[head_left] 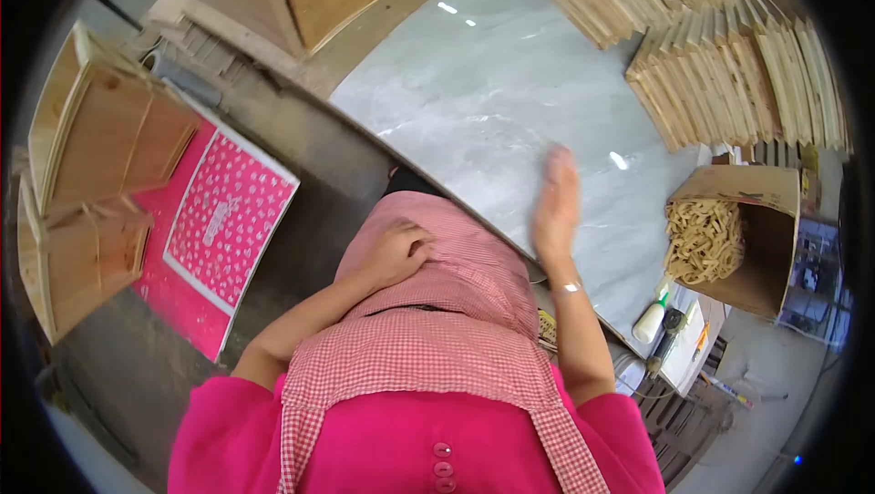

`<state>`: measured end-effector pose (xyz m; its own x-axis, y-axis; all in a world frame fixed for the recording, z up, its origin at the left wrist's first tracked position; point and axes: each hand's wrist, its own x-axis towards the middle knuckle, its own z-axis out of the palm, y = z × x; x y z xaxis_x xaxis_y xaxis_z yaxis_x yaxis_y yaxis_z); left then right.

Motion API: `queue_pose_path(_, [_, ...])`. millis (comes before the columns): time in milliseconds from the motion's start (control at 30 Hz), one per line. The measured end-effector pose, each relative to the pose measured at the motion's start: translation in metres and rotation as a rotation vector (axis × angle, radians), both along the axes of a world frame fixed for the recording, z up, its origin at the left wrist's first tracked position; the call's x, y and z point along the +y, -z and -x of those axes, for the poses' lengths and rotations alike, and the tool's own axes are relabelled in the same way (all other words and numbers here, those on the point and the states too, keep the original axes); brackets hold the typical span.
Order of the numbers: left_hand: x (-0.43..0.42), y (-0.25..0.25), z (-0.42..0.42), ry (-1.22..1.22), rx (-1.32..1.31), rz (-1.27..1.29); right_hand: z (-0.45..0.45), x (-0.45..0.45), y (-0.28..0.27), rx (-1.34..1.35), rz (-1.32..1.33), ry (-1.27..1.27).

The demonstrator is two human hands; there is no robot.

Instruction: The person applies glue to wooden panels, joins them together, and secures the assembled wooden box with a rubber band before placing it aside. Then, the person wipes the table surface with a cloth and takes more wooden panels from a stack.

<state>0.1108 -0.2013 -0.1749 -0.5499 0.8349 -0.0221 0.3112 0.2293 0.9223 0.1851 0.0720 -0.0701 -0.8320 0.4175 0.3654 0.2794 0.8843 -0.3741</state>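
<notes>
My left hand point(398, 252) rests on the lap of the red-checked apron point(428, 348), its fingers loosely curled; whether something is in them cannot be made out. Over the near part of the grey marbled tabletop point(474, 84) is my right hand point(557, 207), with fingers stretched out, blurred at the tips and holding nothing. A bracelet circles the right wrist.
Stacked wooden panels point(729, 79) line the far right. A cardboard box point(775, 257) holds tan loops point(706, 239). Nearby lie a white glue bottle point(649, 321) and an orange pen point(701, 339). Wooden boxes point(109, 143) and a pink patterned sheet point(228, 221) are at left.
</notes>
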Motion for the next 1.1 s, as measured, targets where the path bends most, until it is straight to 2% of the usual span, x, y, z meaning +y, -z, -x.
queue_pose_path(133, [-0.005, -0.001, 0.012, -0.075, -0.109, 0.031, -0.164, 0.108, 0.033, -0.059, -0.211, 0.590])
queue_pose_path(233, [0.001, -0.002, 0.018, -0.085, -0.138, 0.049, -0.167, 0.139, 0.045, -0.108, -0.307, 0.754])
queue_pose_path(333, [0.012, -0.007, 0.025, 0.005, -0.040, 0.170, -0.076, 0.179, 0.053, -0.080, -0.257, 0.635])
queue_pose_path(467, [0.050, -0.011, 0.018, 0.213, -0.121, 0.209, 0.141, 0.194, 0.070, 0.097, -0.312, 0.389])
queue_pose_path(567, [0.085, -0.025, 0.011, 0.496, -0.171, 0.314, 0.272, 0.096, 0.034, 0.163, -0.011, 0.100])
queue_pose_path(600, [0.092, -0.026, 0.013, 0.511, -0.166, 0.318, 0.301, 0.059, 0.044, 0.360, -0.107, -0.031])
queue_pose_path(667, [0.107, -0.027, 0.008, 0.692, -0.212, 0.384, 0.321, -0.013, 0.040, 0.266, 0.172, -0.310])
queue_pose_path(700, [0.109, -0.023, 0.003, 0.677, -0.181, 0.405, 0.320, -0.041, 0.048, 0.307, -0.026, -0.379])
queue_pose_path(733, [0.106, -0.003, -0.006, 0.729, -0.175, 0.403, 0.300, -0.062, 0.029, 0.230, 0.113, -0.449])
queue_pose_path(800, [0.107, 0.047, -0.023, 0.682, -0.145, 0.176, 0.274, -0.057, 0.025, 0.331, -0.035, -0.420])
queue_pose_path(833, [0.114, -0.005, -0.011, 0.744, -0.205, 0.338, 0.264, -0.038, 0.024, 0.337, -0.040, -0.387])
queue_pose_path(900, [0.115, -0.010, -0.015, 0.721, -0.083, 0.354, 0.234, 0.020, 0.022, 0.243, 0.132, -0.411])
queue_pose_path(967, [0.115, -0.014, -0.018, 0.683, 0.033, 0.367, 0.183, 0.099, 0.033, 0.239, -0.032, -0.123])
queue_pose_path(1000, [0.117, -0.016, -0.018, 0.663, -0.032, 0.405, 0.146, 0.138, 0.028, 0.197, 0.086, 0.010])
queue_pose_path(1067, [0.120, -0.013, -0.022, 0.648, -0.090, 0.448, 0.067, 0.230, 0.052, 0.312, -0.239, 0.199])
queue_pose_path(1100, [0.121, -0.003, -0.025, 0.633, -0.047, 0.460, 0.021, 0.251, 0.052, 0.200, -0.128, 0.494])
